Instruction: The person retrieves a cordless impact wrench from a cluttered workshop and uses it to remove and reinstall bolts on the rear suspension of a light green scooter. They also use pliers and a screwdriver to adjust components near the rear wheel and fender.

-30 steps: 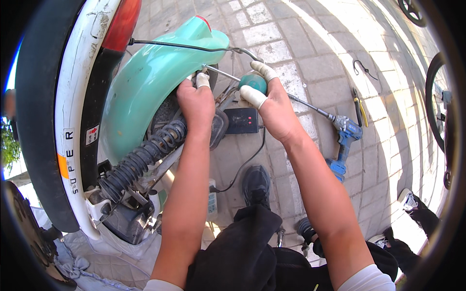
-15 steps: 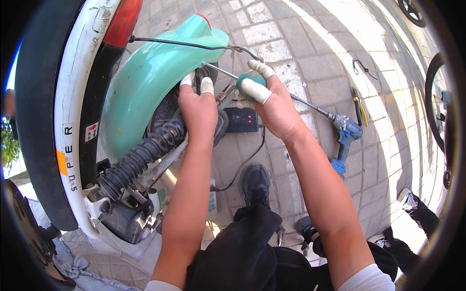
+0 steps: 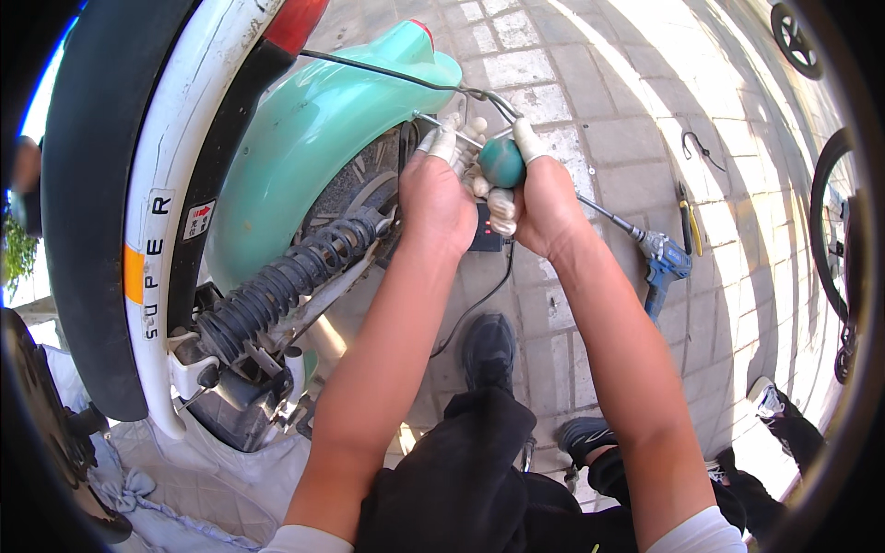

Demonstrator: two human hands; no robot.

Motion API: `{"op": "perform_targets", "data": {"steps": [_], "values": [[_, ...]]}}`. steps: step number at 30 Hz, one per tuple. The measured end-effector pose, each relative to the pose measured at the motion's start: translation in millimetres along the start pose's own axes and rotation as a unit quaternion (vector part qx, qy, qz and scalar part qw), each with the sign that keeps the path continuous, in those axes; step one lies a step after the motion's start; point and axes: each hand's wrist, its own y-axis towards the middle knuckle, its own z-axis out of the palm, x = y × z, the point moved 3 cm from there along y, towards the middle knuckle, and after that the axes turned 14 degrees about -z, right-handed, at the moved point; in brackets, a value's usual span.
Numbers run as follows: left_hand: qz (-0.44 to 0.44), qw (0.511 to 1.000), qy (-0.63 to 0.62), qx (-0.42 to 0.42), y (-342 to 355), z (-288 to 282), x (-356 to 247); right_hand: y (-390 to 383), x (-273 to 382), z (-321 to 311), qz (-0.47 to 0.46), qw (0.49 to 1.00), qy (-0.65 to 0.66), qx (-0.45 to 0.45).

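A screwdriver with a round green handle (image 3: 503,163) points up and left, its metal shaft reaching toward the edge of the mint-green fender (image 3: 304,138). My right hand (image 3: 551,198) is closed round that handle, the thumb along its far side. Close beside it, my left hand (image 3: 437,205) has its fingers bent about the shaft; its grip is partly hidden. White coverings wrap the fingertips of both hands. Just beyond the hands runs a black cable (image 3: 387,71), bunched near my right thumb. Under the fender, part of the dark wheel (image 3: 355,180) shows.
A black coil spring shock (image 3: 286,281) and the white-and-black body panel (image 3: 171,198) stand at left. On the paving lie a blue power drill (image 3: 662,263), yellow-handled pliers (image 3: 690,221) and a black strap (image 3: 702,152). A black box (image 3: 487,230) with red lights sits behind my hands. Another person's shoe (image 3: 765,398) is at lower right.
My left hand has moved right, from the fender's edge to the screwdriver shaft. The right hand has shifted slightly right and down with the handle. The view has shifted a little.
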Motion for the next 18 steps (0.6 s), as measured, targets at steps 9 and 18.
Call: {"op": "perform_targets", "data": {"steps": [9,18], "values": [[-0.006,0.999,-0.033,0.007,5.6,-8.3,-3.2,-4.2,-0.3,-8.3,-0.174,0.961,-0.195,0.095],[0.005,0.998,-0.055,-0.019,3.3,3.0,-4.2,-9.1,5.0,-1.1,-0.487,0.662,-0.566,0.066]]}}
